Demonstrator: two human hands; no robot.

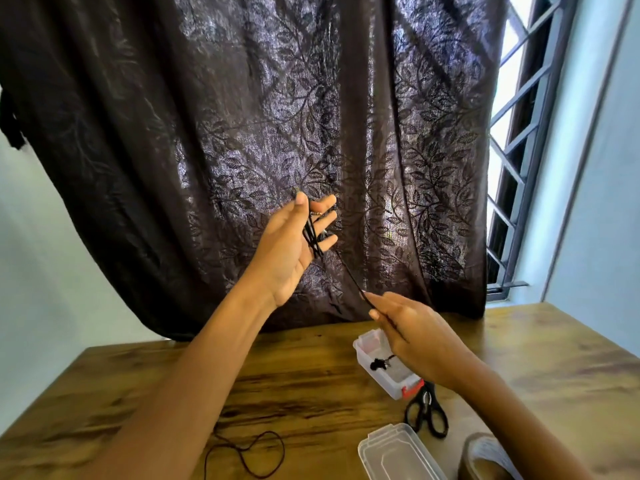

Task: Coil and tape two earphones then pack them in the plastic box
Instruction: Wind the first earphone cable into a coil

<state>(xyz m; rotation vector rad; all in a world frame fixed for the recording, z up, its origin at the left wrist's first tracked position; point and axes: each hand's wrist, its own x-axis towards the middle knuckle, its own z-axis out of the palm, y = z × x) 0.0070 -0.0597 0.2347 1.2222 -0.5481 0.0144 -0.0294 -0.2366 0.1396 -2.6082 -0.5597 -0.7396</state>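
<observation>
Your left hand [291, 247] is raised well above the plastic box [363, 344] and to its left, palm turned inward, fingers straight and spread, thumb up. The black earphone cord [346, 271] is looped several times around those spread fingers. The fingers are not curled on it; the loops simply hang across them.

From the loops the cord runs down in a taut slanting line to your right hand [415, 334], which hovers just above the box and pinches the cord between thumb and fingertips, the other fingers curled in behind.

The box stands open on the wooden table [277, 375], and inside it lies a small coiled earphone [378, 364] — a dark bundle on the clear floor. A red clasp shows at the near end of the box.

Just nearer to you than the box lie black-handled scissors [426, 410], and nearer still the clear lid [398, 452], with a roll of tape [485, 459] to its right at the frame's edge. Left of the lid a loose loop of cord [256, 452] lies on the table, partly under your left forearm — whether it joins the cord in your hands cannot be told.

Behind the box hangs a dark leaf-patterned curtain [277, 98], with a barred window [516, 133] to its right.
</observation>
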